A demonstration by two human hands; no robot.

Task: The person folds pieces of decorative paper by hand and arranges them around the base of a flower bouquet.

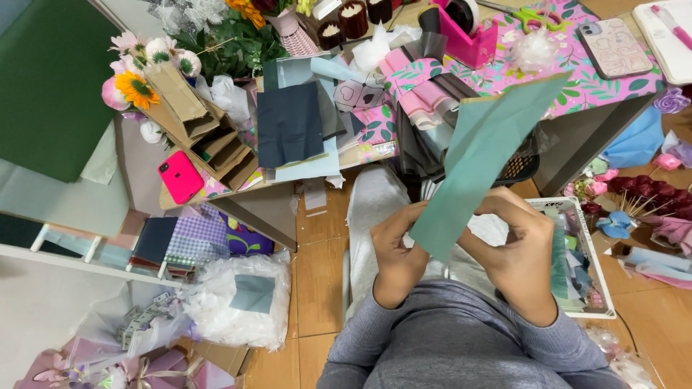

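Cluttered table (pixel 577 137) under paper sheets (pixel 290 124)

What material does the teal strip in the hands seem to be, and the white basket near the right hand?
The teal strip, held by left hand and right hand, looks like matte paper or thin card: flat, stiff, with sharp straight edges. The white basket seems to be plastic, with a smooth moulded rim.

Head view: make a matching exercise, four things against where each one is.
Things:
1. teal paper
2. pink phone
3. scissors
4. sunflower

Places:
A. on the table's left edge, beside brown paper holders
B. held up by both the left hand and the right hand
C. in the bouquet at top left
D. at the top, on the pink leaf-print sheet

Pairs: 1-B, 2-A, 3-D, 4-C
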